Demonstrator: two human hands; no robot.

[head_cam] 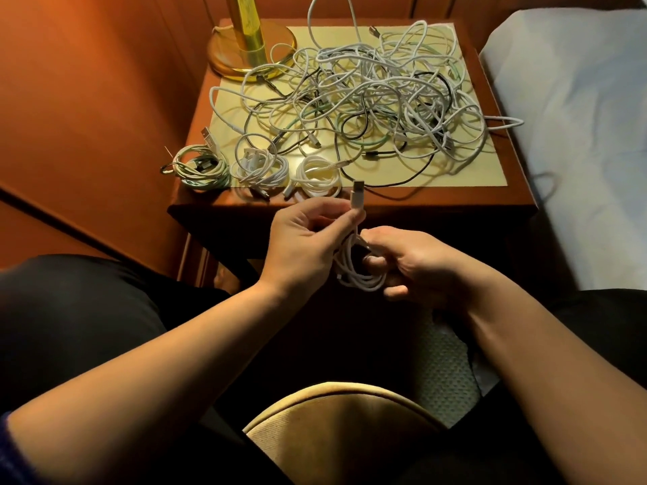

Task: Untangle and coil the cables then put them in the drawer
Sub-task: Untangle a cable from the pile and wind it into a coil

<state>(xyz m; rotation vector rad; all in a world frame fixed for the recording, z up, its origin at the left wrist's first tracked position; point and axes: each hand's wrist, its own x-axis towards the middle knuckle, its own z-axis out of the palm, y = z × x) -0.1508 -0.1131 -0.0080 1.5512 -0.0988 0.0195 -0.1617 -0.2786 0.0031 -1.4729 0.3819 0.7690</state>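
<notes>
Both hands, left (308, 239) and right (416, 264), gripping white coiled cable (357, 274); beyond, tangled cables (367, 99) covering worktop (350, 199).

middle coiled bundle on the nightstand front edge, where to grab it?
Pinch the white coiled bundle from above across its near rim: the loops lie flat and stacked there. Its neighbour coils crowd both sides, so a sideways approach looks tight.
</notes>
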